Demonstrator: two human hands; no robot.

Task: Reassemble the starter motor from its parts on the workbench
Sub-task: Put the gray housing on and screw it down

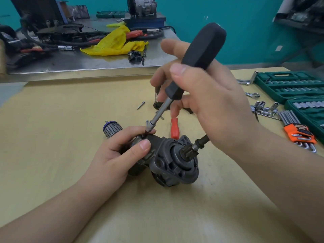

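The starter motor housing (168,160), dull grey cast metal with a toothed pinion facing the camera, lies on the tabletop (70,120). The left hand (119,151) grips its rear. The right hand (201,95) grips a black-handled driver (192,64), tip at the housing top.

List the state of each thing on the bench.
Grey starter motor housing: lying sideways, gripped by left hand.
Black-handled driver: tilted, tip at housing, held by right hand.
Green socket case: open.
Loose silver bolt: lying flat.
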